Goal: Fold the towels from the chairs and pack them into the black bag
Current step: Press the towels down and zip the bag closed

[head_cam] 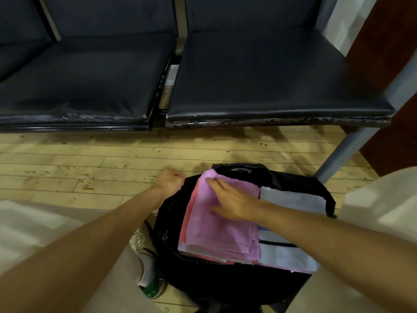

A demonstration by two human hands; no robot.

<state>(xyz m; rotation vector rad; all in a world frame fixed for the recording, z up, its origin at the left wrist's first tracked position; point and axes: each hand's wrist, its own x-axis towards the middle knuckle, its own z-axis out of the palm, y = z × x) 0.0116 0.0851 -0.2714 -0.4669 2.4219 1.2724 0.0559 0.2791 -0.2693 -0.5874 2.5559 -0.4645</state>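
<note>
Head view: the purple towel (222, 231) is being pressed into the black bag (225, 286) by the flat right hand (232, 201), the rim being gripped by the fisted left hand (170, 180) (packing seemingly nearly done).

The wooden floor (67, 159) bears the black bag (225, 286) and a shoe (147, 269).

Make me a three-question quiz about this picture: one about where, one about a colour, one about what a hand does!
1. Where does the black bag stand? A on a chair; B on the wooden floor; C on a table.
2. What colour is the top towel? A green; B yellow; C pinkish purple.
3. How is the right hand? A flat on the top towel; B waving in the air; C in a pocket.
Answers: 1 B, floorboards show round it. 2 C, its top face is pinkish purple. 3 A, its straight fingers lie on it.
</note>
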